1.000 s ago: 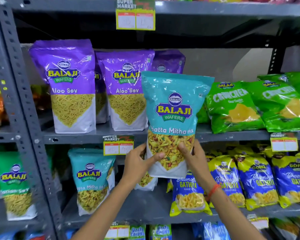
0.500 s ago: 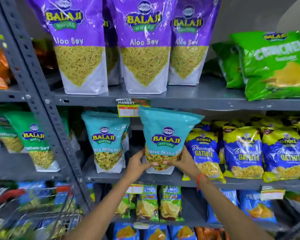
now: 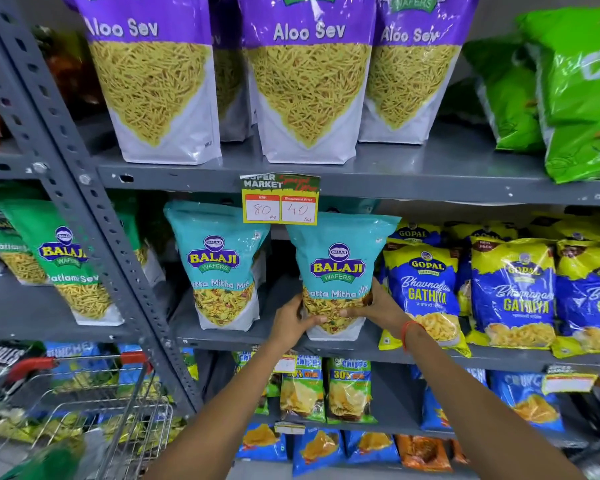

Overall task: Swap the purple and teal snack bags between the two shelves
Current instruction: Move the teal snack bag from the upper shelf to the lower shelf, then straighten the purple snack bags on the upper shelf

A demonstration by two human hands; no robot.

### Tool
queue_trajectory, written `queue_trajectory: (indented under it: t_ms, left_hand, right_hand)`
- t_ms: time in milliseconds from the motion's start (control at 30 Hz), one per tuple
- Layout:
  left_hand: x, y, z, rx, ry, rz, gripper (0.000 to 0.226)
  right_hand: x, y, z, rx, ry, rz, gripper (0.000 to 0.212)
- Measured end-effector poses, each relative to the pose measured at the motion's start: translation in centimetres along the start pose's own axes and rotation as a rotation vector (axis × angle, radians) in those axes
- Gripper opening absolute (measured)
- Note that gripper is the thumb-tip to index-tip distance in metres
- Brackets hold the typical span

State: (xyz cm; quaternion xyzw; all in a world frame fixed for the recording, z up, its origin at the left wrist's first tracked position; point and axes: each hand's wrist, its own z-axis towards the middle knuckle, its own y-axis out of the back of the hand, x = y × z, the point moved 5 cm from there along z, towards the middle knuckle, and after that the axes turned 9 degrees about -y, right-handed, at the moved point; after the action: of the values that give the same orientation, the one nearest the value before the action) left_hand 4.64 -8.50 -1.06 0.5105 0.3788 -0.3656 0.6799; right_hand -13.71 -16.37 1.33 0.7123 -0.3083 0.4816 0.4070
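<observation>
Lowered from beside the purple bags, the teal bag now stands on the lower shelf, both hands' fingers still clasping its base, so the swap looks unstarted.

Purple bags on the upper shelf read "Aloo Sev"; one shows "WAFERS" at its top edge. A price tag on the shelf edge reads "SUPER MARKET", with handwritten "80" and "40". Teal bags below read "BALAJI WAFERS" and partly "…atta Mitha Mix". Green bag, left bay: "BALAJI WAFERS", "Ratlami Sev". Blue-yellow bags: "GOPAL", "Bhavnagari GATHIYA". Lowest-shelf packs: "Chipps", "30%". Other tags illegible.
</observation>
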Motion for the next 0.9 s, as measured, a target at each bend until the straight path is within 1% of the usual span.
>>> queue_trajectory:
  t_ms: [133, 300, 400, 467, 500, 533, 567, 600, 633, 667, 700, 733, 767, 833, 900]
  left_hand:
    - [0.1, 0.0, 0.4, 0.026, -0.014, -0.002, 0.061]
    - [0.5, -0.1, 0.7, 0.061, 0.028, -0.005, 0.062]
    - [0.5, -0.1, 0.3, 0.091, 0.074, 0.026, 0.070]
    - [0.2, 0.0, -0.2, 0.113, 0.107, 0.030, 0.081]
    - [0.0, 0.1, -0.4, 0.112, 0.124, 0.025, 0.089]
    - [-0.4, 0.2, -0.7, 0.097, 0.134, 0.030, 0.098]
    - [-0.8, 0.4, -0.9, 0.064, 0.133, 0.055, 0.105]
    - [-1.6, 0.8, -1.2, 0.025, 0.115, 0.117, 0.108]
    - [-2.6, 1.3, -1.3, -0.020, 0.082, 0.209, 0.103]
    - [-4.0, 2.0, -1.6, -0.073, 0.036, 0.320, 0.089]
    - [-5.7, 2.8, -2.0, -0.142, -0.014, 0.437, 0.069]
    - [-7.7, 3.6, -2.4, -0.196, -0.065, 0.527, 0.049]
    - [-9.7, 4.2, -2.6, -0.218, -0.111, 0.580, 0.037]
    - [-13.8, 5.3, -3.0, -0.241, -0.200, 0.599, 0.028]
    - [-18.5, 6.6, -3.7, -0.292, -0.327, 0.568, 0.031]
  right_hand:
    - [-0.6, 0.0, 0.3, -0.016, 0.001, 0.016, 0.085]
    - [-1.1, -0.1, 0.4, -0.027, 0.013, 0.034, 0.092]
    - [-0.6, -0.4, -0.2, -0.040, 0.014, 0.008, 0.089]
    - [-0.2, -0.5, -0.7, -0.062, 0.024, 0.024, 0.089]
    - [0.3, -0.6, -1.2, -0.098, 0.037, 0.054, 0.090]
    - [0.8, -0.5, -2.0, -0.177, 0.060, 0.075, 0.090]
    - [1.3, -0.2, -2.8, -0.308, 0.090, 0.059, 0.089]
    - [1.9, 0.2, -3.7, -0.460, 0.126, 0.007, 0.085]
    - [2.6, 0.5, -4.7, -0.609, 0.175, -0.045, 0.076]
    - [3.6, 0.7, -5.7, -0.726, 0.251, -0.084, 0.063]
    - [4.7, 0.6, -6.8, -0.787, 0.328, -0.098, 0.051]
    - [6.3, 0.3, -7.9, -0.813, 0.408, -0.108, 0.041]
    - [7.6, 0.0, -8.7, -0.804, 0.473, -0.102, 0.035]
    - [10.7, -0.5, -10.1, -0.735, 0.594, -0.062, 0.027]
    - [14.5, -0.6, -12.1, -0.726, 0.719, -0.036, 0.026]
